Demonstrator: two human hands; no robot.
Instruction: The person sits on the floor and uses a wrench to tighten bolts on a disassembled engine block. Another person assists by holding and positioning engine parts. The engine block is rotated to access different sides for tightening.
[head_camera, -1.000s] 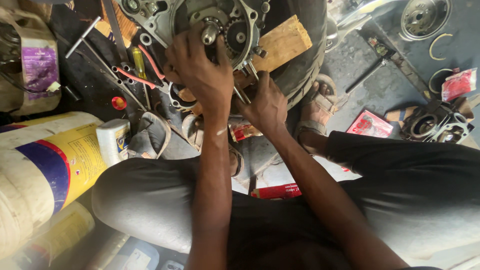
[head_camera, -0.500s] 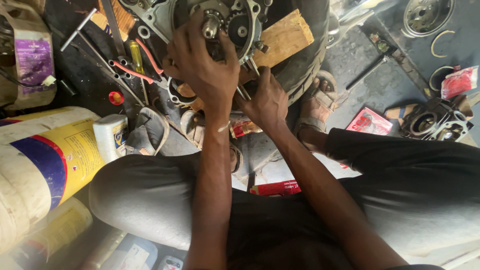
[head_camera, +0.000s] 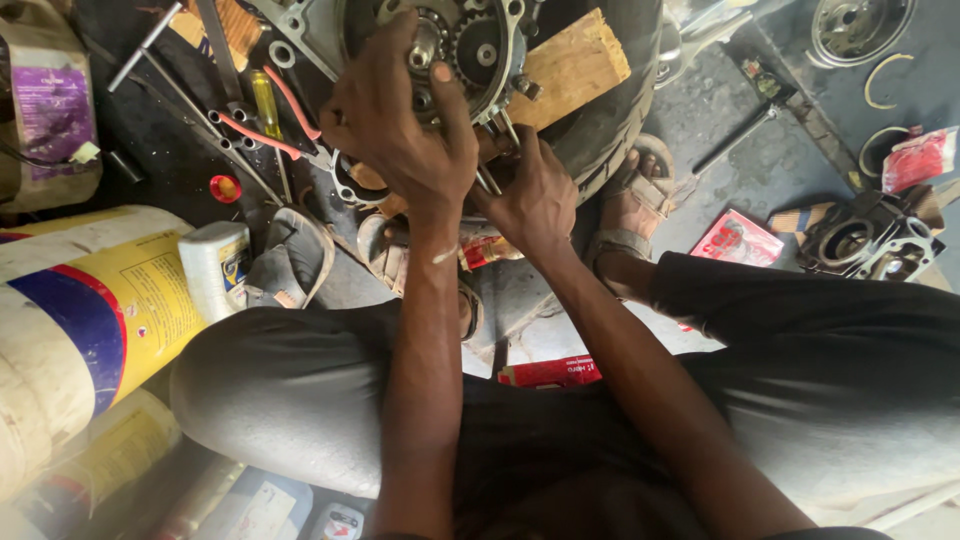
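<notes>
Oily workshop floor (head_camera: 720, 130), tools scattered upper left | engine case (head_camera: 470, 45) top centre on tyre (head_camera: 610, 120) | left hand (head_camera: 400, 130) fingers clamped over gears | right hand (head_camera: 535, 200) gripping metal tool (head_camera: 487, 180) beneath | risk: greasy grip slips, pinching fingers in gears.

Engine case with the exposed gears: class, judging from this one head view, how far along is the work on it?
Done: the engine case lies open on a wooden block, gears exposed, with a separate engine part set aside on the floor. In hand: the left hand grips at the gears while the right hand holds a thin metal tool at the case's lower edge. Left: the case remains uncovered; tools lie scattered alongside.
</notes>
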